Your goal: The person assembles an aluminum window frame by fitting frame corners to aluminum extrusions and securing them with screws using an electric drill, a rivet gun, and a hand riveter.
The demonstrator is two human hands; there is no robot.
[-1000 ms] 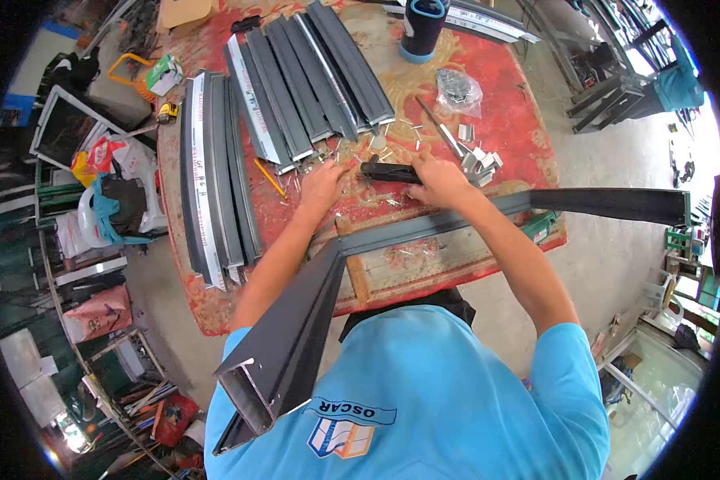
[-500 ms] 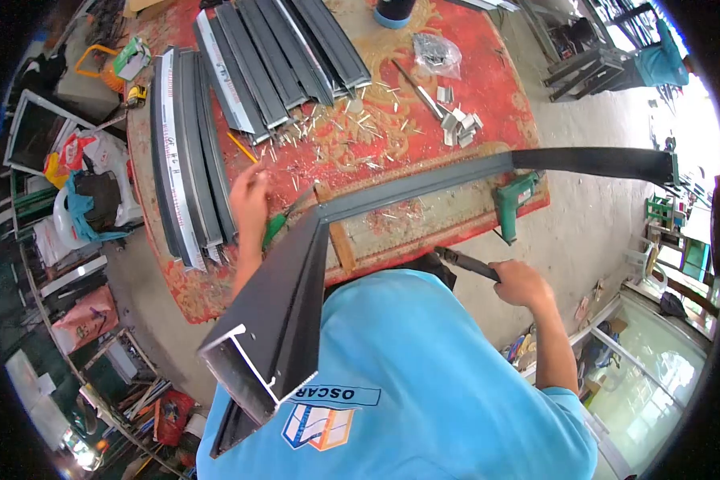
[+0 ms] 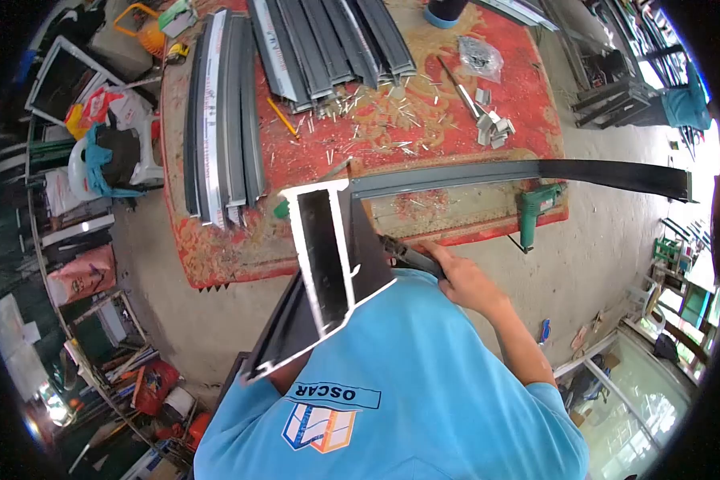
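Observation:
My right hand is wrapped around the dark handle of a hand tool. The tool's head lies against or behind the near aluminium profile, so its kind does not show. This profile points up toward me with its cut, hollow end foremost. At the table's front it meets a long grey aluminium profile in a corner. My left hand is hidden behind the near profile; only a bit of arm shows below it. Part of a green handle peeks out left of the corner.
Stacked dark profiles lie on the red-covered table. A green power drill sits at the front right edge. Metal brackets, a bag of small parts and a yellow pencil lie farther back.
My right hand has brought the tool leftward to the near profile. That profile's raised end has swung up and right, and my left hand has gone from sight. The view has shifted.

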